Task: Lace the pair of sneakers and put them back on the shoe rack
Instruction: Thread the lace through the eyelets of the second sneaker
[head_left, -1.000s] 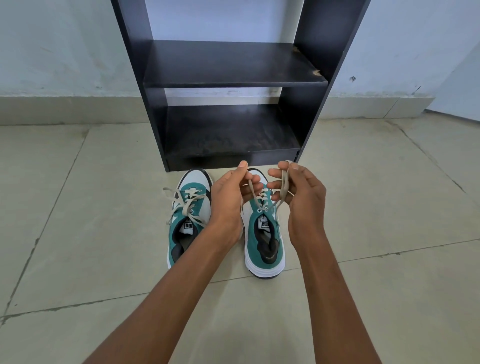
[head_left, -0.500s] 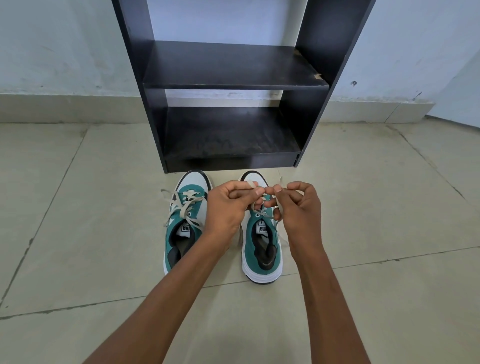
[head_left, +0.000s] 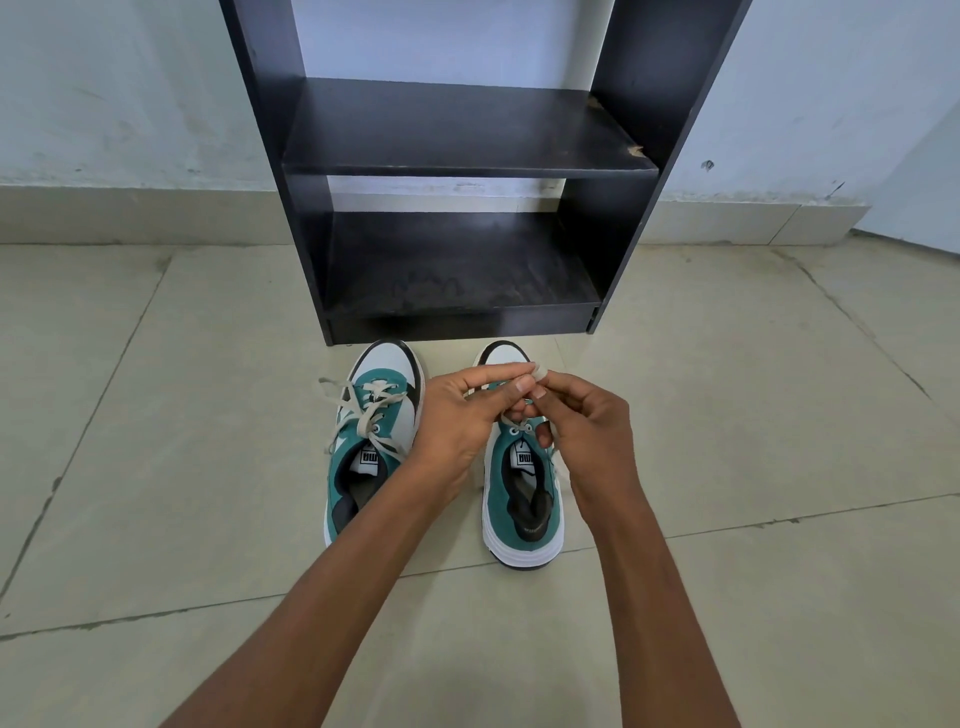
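Two teal and white sneakers stand side by side on the floor, toes toward the rack. The left sneaker (head_left: 371, 441) has its cream lace threaded, with the ends lying loose. Over the front of the right sneaker (head_left: 522, 499) both hands meet. My left hand (head_left: 462, 415) and my right hand (head_left: 576, 421) pinch the cream lace (head_left: 540, 371) of that shoe between fingertips, close together. The hands hide most of the lacing on the right sneaker.
A black shoe rack (head_left: 467, 171) with two bare shelves stands against the pale wall just beyond the sneakers. The floor is light tile (head_left: 156, 415) with dark grout lines.
Both hands came down from a raised, spread pull of the lace ends to a tight pinch together over the right sneaker's front.
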